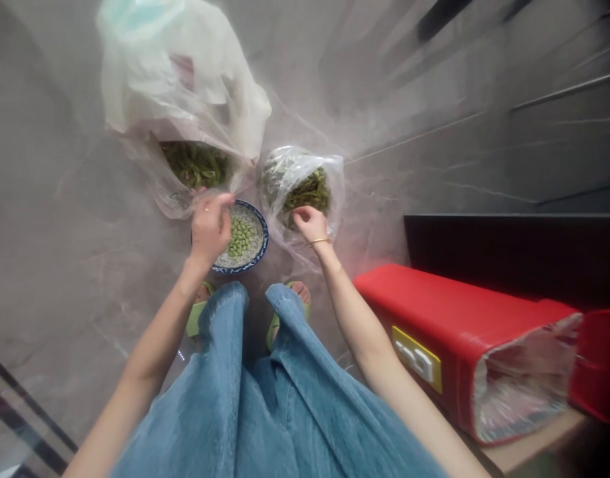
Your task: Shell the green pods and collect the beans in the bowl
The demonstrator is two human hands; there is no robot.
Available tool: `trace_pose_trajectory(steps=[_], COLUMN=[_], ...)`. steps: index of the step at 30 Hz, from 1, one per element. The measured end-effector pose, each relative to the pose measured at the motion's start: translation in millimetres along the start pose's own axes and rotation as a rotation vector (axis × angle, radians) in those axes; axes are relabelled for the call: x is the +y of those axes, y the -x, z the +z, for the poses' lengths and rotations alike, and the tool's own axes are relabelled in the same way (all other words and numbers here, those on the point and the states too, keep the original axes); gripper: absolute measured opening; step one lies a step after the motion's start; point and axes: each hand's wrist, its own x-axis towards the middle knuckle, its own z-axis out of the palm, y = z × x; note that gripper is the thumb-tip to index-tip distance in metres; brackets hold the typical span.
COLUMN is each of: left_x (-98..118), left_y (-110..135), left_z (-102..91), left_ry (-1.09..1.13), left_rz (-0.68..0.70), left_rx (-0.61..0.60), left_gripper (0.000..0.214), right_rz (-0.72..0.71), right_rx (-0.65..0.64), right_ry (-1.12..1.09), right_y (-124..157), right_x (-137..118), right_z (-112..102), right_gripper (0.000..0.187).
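Observation:
My left hand [211,227] is over the left side of a blue-rimmed bowl [265,234], near the mouth of a large white plastic bag [180,79]. Its fingers are curled closed; what they hold is hidden. Shelled green beans [241,238] lie in the middle of the bowl. Green bean pods [198,164] show through the large bag's opening. To the right, my right hand [312,224] is at the near edge of a smaller clear plastic bag [336,182] containing pods [309,191]. Its fingertips are pinched together, and anything between them is too small to make out.
Grey marbled floor [60,265] lies under everything. My feet in green slippers [197,318] are just below the bowl. At the right stands a red bin [449,305] with a plastic liner, beside a dark panel [508,252].

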Motion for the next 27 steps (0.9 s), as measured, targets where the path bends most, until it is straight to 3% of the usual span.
trace_pose_trajectory(steps=[4, 10, 14, 22, 27], left_x=[25.7, 31.6, 23.1, 20.0, 21.3], left_y=[1.6, 14.1, 21.0, 21.6, 20.4], left_z=[23.2, 27.7, 19.9, 21.7, 22.8], left_ry=[0.022, 0.014, 0.053, 0.059, 0.058], left_rz=[0.202, 0.239, 0.191, 0.194, 0.191], left_rx=[-0.184, -0.167, -0.148, -0.116, -0.134], left_gripper=[0.027, 0.028, 0.030, 0.030, 0.030], right_rz=[0.008, 0.078, 0.037, 0.010, -0.045], right_rx=[-0.042, -0.071, -0.061, 0.207, 0.239], right_ry=[0.210, 0.500, 0.453, 0.176, 0.145], right_y=[4.4, 5.2, 6.6, 3.1, -5.6], right_x=[-19.8, -47.1, -36.6, -7.6, -4.0], right_z=[18.7, 30.5, 29.5, 22.4, 21.6], right_gripper=[0.023, 0.031, 0.025, 0.024, 0.025])
